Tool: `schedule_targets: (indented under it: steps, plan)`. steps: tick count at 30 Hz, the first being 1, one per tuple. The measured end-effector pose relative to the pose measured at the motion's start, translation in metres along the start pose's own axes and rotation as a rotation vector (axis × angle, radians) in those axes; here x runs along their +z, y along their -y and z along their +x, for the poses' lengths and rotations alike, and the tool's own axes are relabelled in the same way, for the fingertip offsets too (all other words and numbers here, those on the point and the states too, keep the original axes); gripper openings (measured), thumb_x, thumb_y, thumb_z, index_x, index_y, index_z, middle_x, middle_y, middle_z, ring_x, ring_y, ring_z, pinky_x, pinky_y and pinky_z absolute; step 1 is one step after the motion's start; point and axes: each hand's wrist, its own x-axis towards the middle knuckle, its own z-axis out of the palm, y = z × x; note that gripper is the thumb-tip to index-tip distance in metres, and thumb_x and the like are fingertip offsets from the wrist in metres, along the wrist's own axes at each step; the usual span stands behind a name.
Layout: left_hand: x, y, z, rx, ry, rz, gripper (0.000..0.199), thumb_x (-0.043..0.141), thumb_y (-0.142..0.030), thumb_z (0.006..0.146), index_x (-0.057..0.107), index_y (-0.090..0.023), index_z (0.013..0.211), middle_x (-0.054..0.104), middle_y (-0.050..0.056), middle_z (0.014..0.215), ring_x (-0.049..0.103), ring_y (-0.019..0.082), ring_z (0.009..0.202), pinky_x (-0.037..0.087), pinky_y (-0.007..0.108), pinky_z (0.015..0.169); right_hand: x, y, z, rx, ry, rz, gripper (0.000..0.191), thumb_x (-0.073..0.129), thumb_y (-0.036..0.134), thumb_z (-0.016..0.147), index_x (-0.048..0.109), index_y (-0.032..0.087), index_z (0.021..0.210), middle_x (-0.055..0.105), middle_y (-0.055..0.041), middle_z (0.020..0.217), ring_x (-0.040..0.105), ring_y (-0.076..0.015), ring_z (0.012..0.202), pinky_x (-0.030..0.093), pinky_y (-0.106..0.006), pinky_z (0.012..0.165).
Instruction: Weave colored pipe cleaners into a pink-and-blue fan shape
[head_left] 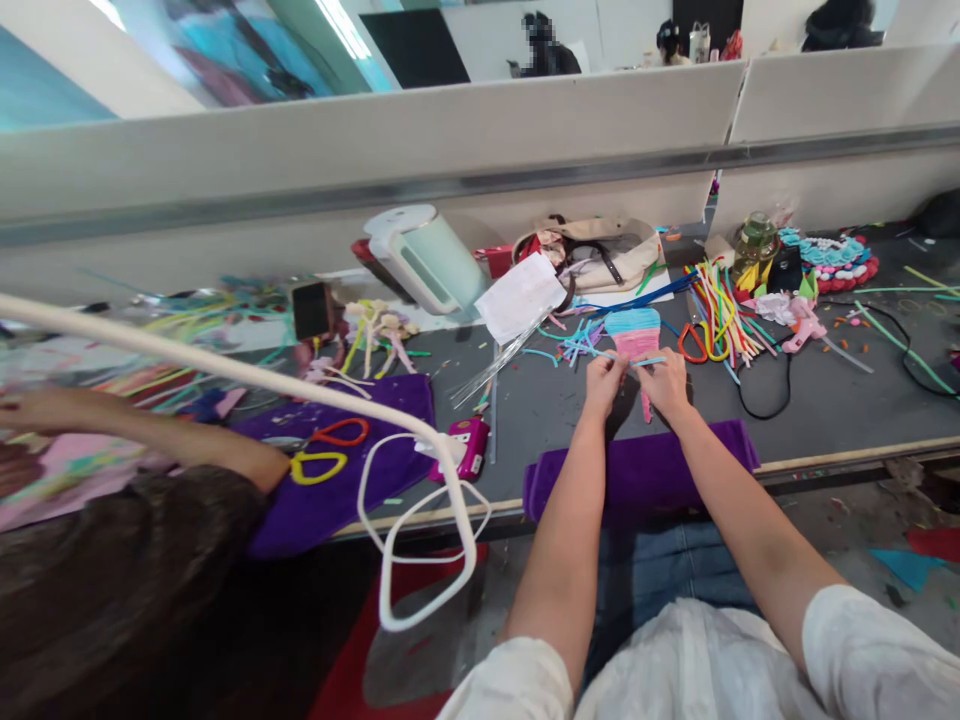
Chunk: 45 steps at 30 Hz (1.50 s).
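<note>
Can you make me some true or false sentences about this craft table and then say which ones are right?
1. The left hand is cutting with scissors. False: it pinches a thin blue strip, and so does the right hand.
2. The rolled purple cloth lies at the table's near edge, under the forearms. True.
3. On the striped piece, the pink part is farther from the person than the blue part. False: the blue part is farther away.
4. A bunch of colourful strips lies to the right of the striped piece. True.
5. The small gadget by the flat purple cloth is green. False: it is bright pink.
</note>
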Motion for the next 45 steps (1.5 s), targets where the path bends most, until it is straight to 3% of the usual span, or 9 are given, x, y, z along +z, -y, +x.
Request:
schedule_targets:
  steps: [7,12,16,22,26,29,35,39,45]
  plan:
    - [0.001,-0.008,-0.001,0.095,0.025,0.019,0.040,0.072,-0.050,0.076,0.057,-0.015,0.063,0.048,-0.003,0.057,0.040,0.008,0.052,0.031,0.023,0.052,-0.001,-0.006,0.007,0.248,0.082,0.263,0.015,0.067,0.033,0.078,0.071,0.019,0.074,0.070,-0.0027,0.075,0.062,-0.0185,0.072,0.044,-0.029,0.071]
    - [0.003,-0.001,0.000,-0.054,-0.041,-0.022,0.047,0.070,-0.056,0.075,0.054,-0.016,0.058,0.045,-0.003,0.049,0.037,0.007,0.043,0.027,0.023,0.043,-0.005,0.002,0.001,-0.001,-0.066,0.081,0.013,0.061,0.027,0.085,0.070,0.020,0.078,0.071,-0.0063,0.085,0.059,-0.0223,0.090,0.039,-0.036,0.087]
    - [0.003,0.003,0.002,-0.118,-0.058,-0.106,0.046,0.075,-0.055,0.069,0.054,-0.016,0.059,0.044,-0.005,0.048,0.034,0.006,0.041,0.025,0.022,0.041,-0.006,0.006,-0.003,-0.111,-0.068,-0.037,0.015,0.059,0.027,0.089,0.070,0.021,0.080,0.071,-0.0063,0.084,0.056,-0.0232,0.091,0.036,-0.038,0.088]
    - [0.000,-0.004,0.002,0.031,-0.071,-0.028,0.039,0.074,-0.049,0.073,0.058,-0.015,0.062,0.048,-0.003,0.053,0.041,0.008,0.047,0.031,0.022,0.047,0.001,-0.001,0.002,0.069,-0.026,0.121,0.014,0.063,0.031,0.084,0.072,0.021,0.081,0.073,-0.0062,0.088,0.060,-0.0217,0.088,0.041,-0.034,0.085]
    - [0.000,-0.011,0.000,0.094,-0.032,-0.019,0.034,0.073,-0.045,0.075,0.060,-0.015,0.064,0.051,-0.002,0.059,0.044,0.009,0.052,0.033,0.023,0.050,0.004,-0.010,0.007,0.229,0.082,0.347,0.021,0.064,0.037,0.079,0.070,0.018,0.074,0.069,-0.0029,0.073,0.059,-0.0182,0.071,0.044,-0.029,0.070]
    - [0.002,-0.012,-0.001,0.096,-0.029,-0.029,0.034,0.074,-0.045,0.073,0.061,-0.015,0.064,0.052,-0.001,0.061,0.044,0.008,0.052,0.035,0.023,0.051,0.003,-0.014,0.009,0.227,0.124,0.465,0.021,0.062,0.037,0.079,0.068,0.018,0.073,0.066,0.0001,0.067,0.057,-0.0159,0.065,0.044,-0.027,0.066]
    - [0.005,-0.006,0.000,-0.069,-0.071,-0.065,0.047,0.072,-0.056,0.072,0.056,-0.014,0.057,0.046,-0.003,0.049,0.038,0.007,0.043,0.028,0.022,0.042,-0.003,-0.003,0.004,0.019,-0.043,0.077,0.016,0.061,0.030,0.084,0.066,0.019,0.073,0.068,-0.0060,0.080,0.059,-0.0221,0.087,0.041,-0.035,0.085]
    - [0.005,-0.004,0.000,-0.142,-0.054,-0.127,0.047,0.075,-0.055,0.069,0.053,-0.015,0.057,0.044,-0.004,0.050,0.035,0.005,0.041,0.026,0.021,0.040,-0.004,0.003,-0.002,-0.135,-0.066,-0.057,0.013,0.057,0.027,0.089,0.069,0.021,0.085,0.070,-0.0063,0.088,0.057,-0.0232,0.095,0.036,-0.039,0.091]
    - [0.004,-0.008,0.000,0.003,-0.016,-0.048,0.046,0.071,-0.054,0.076,0.052,-0.016,0.057,0.044,-0.003,0.051,0.036,0.007,0.046,0.027,0.022,0.045,0.001,-0.001,0.002,0.001,-0.016,-0.014,0.016,0.061,0.030,0.086,0.069,0.019,0.076,0.071,-0.0077,0.086,0.060,-0.0229,0.092,0.039,-0.036,0.087]
